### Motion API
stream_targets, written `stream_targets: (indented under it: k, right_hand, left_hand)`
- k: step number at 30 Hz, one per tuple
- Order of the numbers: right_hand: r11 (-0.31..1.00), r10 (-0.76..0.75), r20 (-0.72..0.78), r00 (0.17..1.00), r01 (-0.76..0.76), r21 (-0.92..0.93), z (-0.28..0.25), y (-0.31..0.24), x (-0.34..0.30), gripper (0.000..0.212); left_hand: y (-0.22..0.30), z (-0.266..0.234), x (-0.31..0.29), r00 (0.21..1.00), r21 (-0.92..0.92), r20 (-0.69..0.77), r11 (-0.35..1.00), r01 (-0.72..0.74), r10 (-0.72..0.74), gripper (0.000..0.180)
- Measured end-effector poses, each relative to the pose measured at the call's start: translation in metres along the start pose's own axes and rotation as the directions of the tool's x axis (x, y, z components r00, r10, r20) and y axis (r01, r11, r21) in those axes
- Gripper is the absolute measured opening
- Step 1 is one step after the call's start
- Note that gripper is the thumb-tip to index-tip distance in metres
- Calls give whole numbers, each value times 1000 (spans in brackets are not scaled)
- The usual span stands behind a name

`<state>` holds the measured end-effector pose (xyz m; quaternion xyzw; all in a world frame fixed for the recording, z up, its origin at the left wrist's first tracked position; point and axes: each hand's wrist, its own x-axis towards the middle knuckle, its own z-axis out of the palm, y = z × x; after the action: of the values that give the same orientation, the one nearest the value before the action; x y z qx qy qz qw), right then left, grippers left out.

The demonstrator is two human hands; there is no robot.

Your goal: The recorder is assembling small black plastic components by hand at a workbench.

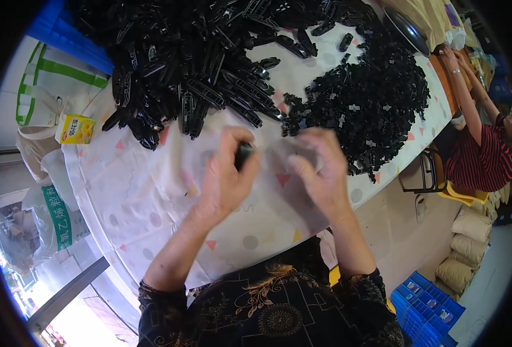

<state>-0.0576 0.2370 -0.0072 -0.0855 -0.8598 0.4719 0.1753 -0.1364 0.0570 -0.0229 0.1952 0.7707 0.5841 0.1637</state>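
Observation:
My left hand (pixel 230 178) is over the patterned tablecloth, its thumb and fingers curled round a black plastic part (pixel 244 155), most of which the fingers hide. Level with it, to the right, my right hand (pixel 327 172) is blurred by motion. Its thumb stands apart from its bent fingers, and nothing shows between them. Beyond my left hand lies a heap of long black plastic parts (pixel 201 92), several with slots along them. A broad heap of small black pieces (pixel 371 110) spreads just past my right hand.
The white tablecloth (pixel 256 225) carries coloured shapes. At the left edge are a small yellow box (pixel 77 129) and a white-and-green bag (pixel 59 81). Blue crates (pixel 423 309) and stacked sacks (pixel 463 254) stand at lower right. A person in a striped top (pixel 481 156) sits at far right.

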Motion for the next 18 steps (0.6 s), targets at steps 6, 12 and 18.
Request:
stream_targets:
  k: [6,12,18]
  right_hand:
    - [798,-207,-72,976,125,-590,-10,22,36,24]
    - [777,-216,-25,976,156,-609,-3,29,32,19]
    - [859,-280,-117,953,194,-475,-12,33,19,15]
  left_hand:
    - [32,-8,85,882,607,180,657,-447,435,27]
    - [44,-6,102,849,776,446,351,-524,284,32]
    - [46,-12,88,847,770,437,360,-526,302,27]
